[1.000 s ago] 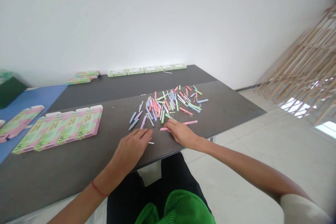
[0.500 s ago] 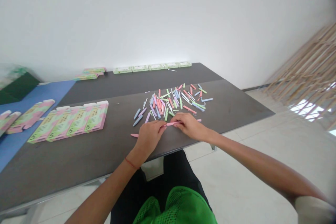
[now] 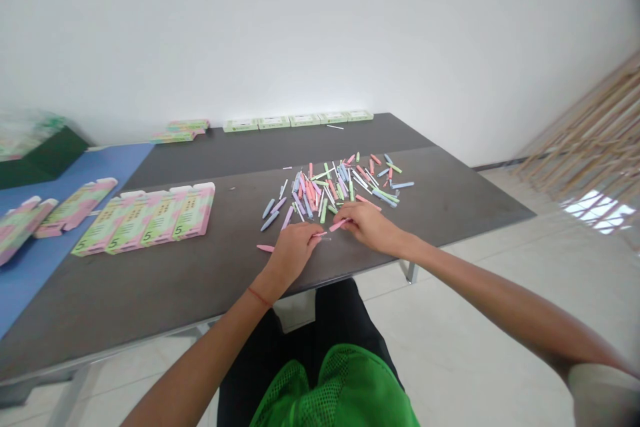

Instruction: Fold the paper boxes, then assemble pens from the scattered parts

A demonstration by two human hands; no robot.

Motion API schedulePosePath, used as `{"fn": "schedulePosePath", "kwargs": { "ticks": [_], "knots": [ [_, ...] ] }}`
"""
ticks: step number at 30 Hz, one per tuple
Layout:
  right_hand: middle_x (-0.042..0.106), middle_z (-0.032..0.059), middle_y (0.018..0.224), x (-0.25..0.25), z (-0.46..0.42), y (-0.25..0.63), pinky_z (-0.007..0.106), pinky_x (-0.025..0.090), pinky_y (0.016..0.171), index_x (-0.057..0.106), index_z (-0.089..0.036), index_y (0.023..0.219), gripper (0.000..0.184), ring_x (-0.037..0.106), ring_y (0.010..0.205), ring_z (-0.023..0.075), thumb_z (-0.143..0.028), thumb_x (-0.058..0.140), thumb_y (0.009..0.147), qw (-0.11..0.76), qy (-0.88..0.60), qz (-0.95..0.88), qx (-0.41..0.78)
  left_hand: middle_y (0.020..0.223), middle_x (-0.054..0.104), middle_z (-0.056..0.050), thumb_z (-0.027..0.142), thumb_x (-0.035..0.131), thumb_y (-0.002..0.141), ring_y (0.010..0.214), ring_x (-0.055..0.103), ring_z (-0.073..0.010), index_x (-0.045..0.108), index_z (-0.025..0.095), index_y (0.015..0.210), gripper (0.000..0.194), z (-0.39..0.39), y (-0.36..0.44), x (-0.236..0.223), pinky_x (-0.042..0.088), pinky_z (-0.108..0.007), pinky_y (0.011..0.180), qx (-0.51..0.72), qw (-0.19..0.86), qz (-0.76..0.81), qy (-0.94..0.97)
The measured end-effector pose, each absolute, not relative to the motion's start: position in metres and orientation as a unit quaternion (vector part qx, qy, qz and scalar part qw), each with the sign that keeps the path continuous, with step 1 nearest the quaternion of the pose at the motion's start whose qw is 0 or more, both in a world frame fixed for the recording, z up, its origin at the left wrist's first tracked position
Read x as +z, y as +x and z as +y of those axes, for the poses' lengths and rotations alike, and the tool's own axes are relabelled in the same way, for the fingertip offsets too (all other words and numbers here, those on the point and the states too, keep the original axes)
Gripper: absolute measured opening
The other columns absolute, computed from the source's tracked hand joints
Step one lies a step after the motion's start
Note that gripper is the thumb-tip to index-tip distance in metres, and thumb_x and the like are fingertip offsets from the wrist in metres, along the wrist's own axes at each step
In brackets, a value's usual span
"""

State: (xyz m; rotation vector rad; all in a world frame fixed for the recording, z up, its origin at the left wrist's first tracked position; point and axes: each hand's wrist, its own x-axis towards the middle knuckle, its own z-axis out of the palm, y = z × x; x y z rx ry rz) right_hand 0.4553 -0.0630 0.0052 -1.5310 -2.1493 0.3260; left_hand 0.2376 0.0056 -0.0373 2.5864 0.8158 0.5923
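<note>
The pale floor tiles [image 3: 475, 347] lie under you, and your green mesh top [image 3: 340, 393] and black trousers [image 3: 353, 310] fill the bottom of your view. Just past your knees, the dark grey tabletop [image 3: 210, 293] carries everything you are working on.

Your left hand [image 3: 295, 255], with a red thread [image 3: 260, 297] at the wrist, is curled with its fingertips closing toward a thin white stick [image 3: 324, 237], perhaps a pen refill. It is too small to say for certain whether you are gripping it. Your right hand [image 3: 370, 228] pinches a pink pen barrel [image 3: 340, 224] between thumb and fingers. A moment ago your hands met over a pink piece; now they have drawn slightly apart, with the pink and white pieces held separately. Another pink barrel [image 3: 265, 248] lies on the table just left of your left hand.

Beyond your fingers spreads a loose heap of pink, green, blue and white pen parts [image 3: 335, 190]. To the left lies a row of flat pink-and-green printed cards [image 3: 165, 220] marked with a 5, with more on a blue mat [image 3: 75, 177]. A line of green-and-white boxes [image 3: 300, 120] runs along the far edge, before the white wall [image 3: 320, 27].
</note>
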Motion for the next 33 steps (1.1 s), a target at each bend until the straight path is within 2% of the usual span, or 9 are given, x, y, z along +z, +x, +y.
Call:
{"fn": "schedulePosePath", "kwargs": {
  "ticks": [6, 11, 16, 21, 27, 33],
  "knots": [
    [0.076, 0.0051, 0.085, -0.013, -0.065, 0.474, 0.033, 0.048, 0.079, 0.078, -0.016, 0.090, 0.015, 0.067, 0.075, 0.0191, -0.008, 0.067, 0.083, 0.304, -0.614, -0.709, 0.171, 0.102, 0.080, -0.008, 0.014, 0.070, 0.092, 0.096, 0.074, -0.0252, 0.078, 0.018, 0.103, 0.014, 0.006, 0.238, -0.039, 0.053, -0.036, 0.090, 0.198, 0.184, 0.293, 0.917],
    [0.073, 0.0024, 0.074, -0.020, -0.064, 0.489, 0.031, 0.050, 0.071, 0.077, -0.015, 0.086, 0.014, 0.065, 0.066, 0.0180, -0.010, 0.067, 0.079, 0.342, -0.625, -0.665, 0.225, 0.105, 0.080, -0.009, 0.017, 0.070, 0.093, 0.099, 0.074, -0.0257, 0.079, 0.019, 0.106, 0.016, 0.005, 0.237, -0.039, 0.054, -0.036, 0.091, 0.193, 0.176, 0.303, 0.916],
    [0.076, 0.0070, 0.092, -0.027, -0.060, 0.518, 0.037, 0.051, 0.085, 0.079, -0.019, 0.089, 0.015, 0.068, 0.088, 0.0240, -0.012, 0.070, 0.080, 0.348, -0.630, -0.685, 0.111, 0.107, 0.081, -0.008, 0.020, 0.062, 0.098, 0.097, 0.076, -0.0255, 0.079, 0.020, 0.108, 0.020, 0.007, 0.231, -0.035, 0.054, -0.035, 0.090, 0.187, 0.171, 0.324, 0.912],
    [0.075, 0.0063, 0.087, -0.045, -0.060, 0.541, 0.037, 0.050, 0.078, 0.083, -0.021, 0.089, 0.011, 0.065, 0.079, 0.0225, -0.021, 0.074, 0.083, 0.332, -0.651, -0.676, 0.092, 0.111, 0.081, -0.008, 0.023, 0.055, 0.102, 0.099, 0.075, -0.0285, 0.078, 0.021, 0.113, 0.026, 0.004, 0.225, -0.029, 0.053, -0.038, 0.090, 0.182, 0.127, 0.350, 0.910],
    [0.076, 0.0064, 0.087, -0.049, -0.062, 0.539, 0.035, 0.051, 0.075, 0.084, -0.021, 0.093, 0.014, 0.067, 0.078, 0.0223, -0.021, 0.072, 0.085, 0.345, -0.629, -0.687, 0.116, 0.102, 0.081, -0.004, 0.026, 0.062, 0.099, 0.093, 0.075, -0.0256, 0.079, 0.026, 0.105, 0.019, 0.002, 0.223, -0.028, 0.051, -0.034, 0.082, 0.160, 0.102, 0.363, 0.912],
    [0.077, 0.0079, 0.108, -0.015, -0.074, 0.524, 0.042, 0.053, 0.093, 0.081, -0.026, 0.107, 0.021, 0.069, 0.102, 0.0255, -0.024, 0.063, 0.097, 0.390, -0.541, -0.744, 0.047, 0.101, 0.080, -0.004, 0.028, 0.061, 0.100, 0.092, 0.072, -0.0218, 0.078, 0.022, 0.100, 0.017, 0.003, 0.222, -0.026, 0.048, -0.032, 0.080, 0.200, 0.089, 0.337, 0.916]
  ]
}}
